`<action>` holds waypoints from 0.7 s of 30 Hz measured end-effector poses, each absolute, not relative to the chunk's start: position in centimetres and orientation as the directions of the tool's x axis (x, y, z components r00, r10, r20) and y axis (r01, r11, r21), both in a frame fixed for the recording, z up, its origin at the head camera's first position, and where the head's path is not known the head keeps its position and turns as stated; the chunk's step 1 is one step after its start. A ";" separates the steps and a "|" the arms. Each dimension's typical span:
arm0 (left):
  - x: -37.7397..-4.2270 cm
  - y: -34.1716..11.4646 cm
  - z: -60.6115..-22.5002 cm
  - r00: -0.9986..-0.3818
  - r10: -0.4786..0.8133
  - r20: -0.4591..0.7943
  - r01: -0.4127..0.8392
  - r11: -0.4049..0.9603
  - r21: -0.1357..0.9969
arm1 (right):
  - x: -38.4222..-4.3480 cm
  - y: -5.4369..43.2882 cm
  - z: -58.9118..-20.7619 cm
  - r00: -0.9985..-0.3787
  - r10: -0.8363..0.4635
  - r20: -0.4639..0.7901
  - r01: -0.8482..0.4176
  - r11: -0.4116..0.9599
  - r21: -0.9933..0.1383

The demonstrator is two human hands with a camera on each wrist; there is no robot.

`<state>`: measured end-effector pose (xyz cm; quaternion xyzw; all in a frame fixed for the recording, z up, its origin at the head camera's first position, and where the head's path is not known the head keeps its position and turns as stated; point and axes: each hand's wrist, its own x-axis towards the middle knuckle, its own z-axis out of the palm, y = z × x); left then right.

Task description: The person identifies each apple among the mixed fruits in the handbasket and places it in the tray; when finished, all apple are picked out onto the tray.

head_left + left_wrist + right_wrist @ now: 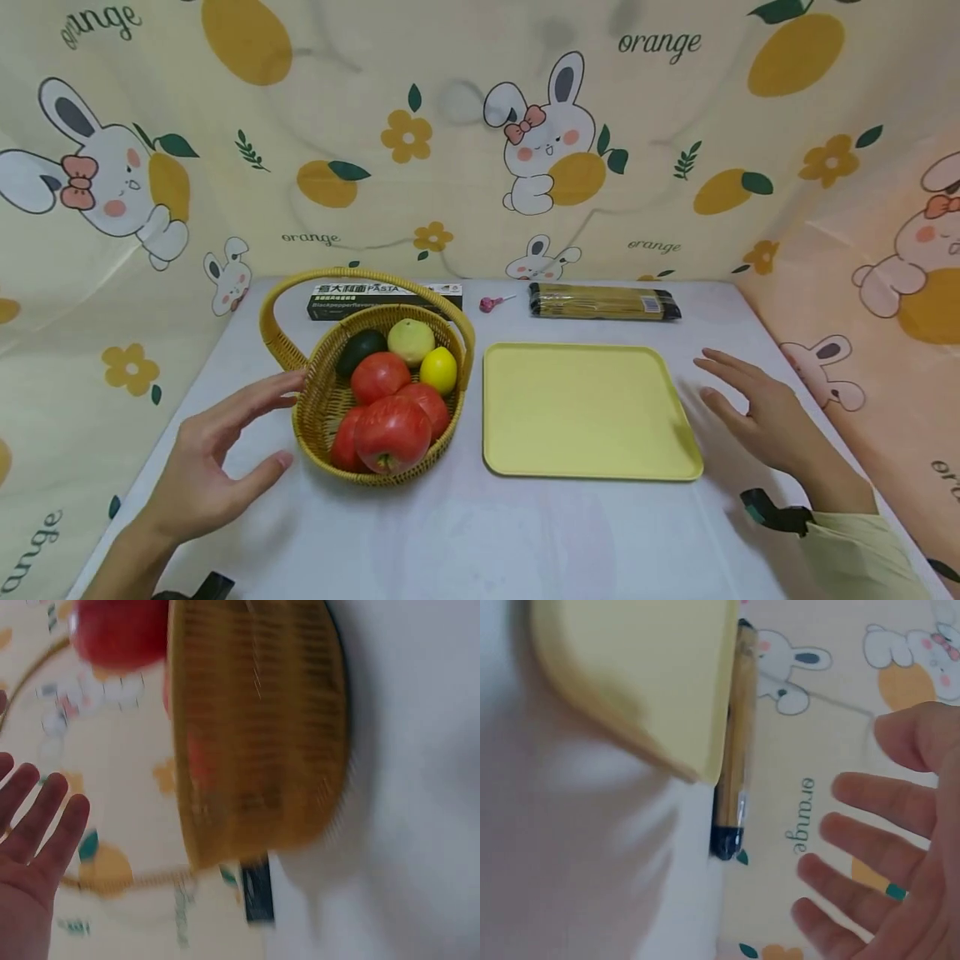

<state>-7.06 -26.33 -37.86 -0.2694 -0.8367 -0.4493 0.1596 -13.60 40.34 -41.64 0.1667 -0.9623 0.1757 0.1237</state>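
Note:
A woven basket (318,408) with a tall hoop handle holds several red tomatoes (393,433), a yellow lemon (438,372), a pale green round fruit (411,342) and a dark green avocado (361,353). My left hand (217,462) is at the basket's left side, thumb and fingers spread, fingertips close to its rim. In the left wrist view, those fingers (64,832) stand apart from the woven wall. To the right lies a flat yellow tray (585,417). Just beyond its right edge my right hand (780,417) hovers with fingers extended, holding nothing.
Behind the basket stands a black and white pasta box (322,304). A small pink item (489,304) with a thin stem lies beside it. A pack of spaghetti (600,302) lies behind the tray. Printed cloth (465,192) hangs behind the white table (450,542).

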 end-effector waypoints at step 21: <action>-8.8 -20.3 -38.9 -0.736 0.622 0.268 0.638 0.505 0.581 | -18.0 39.6 -44.7 -0.954 -0.217 -0.207 -0.092 0.867 -0.490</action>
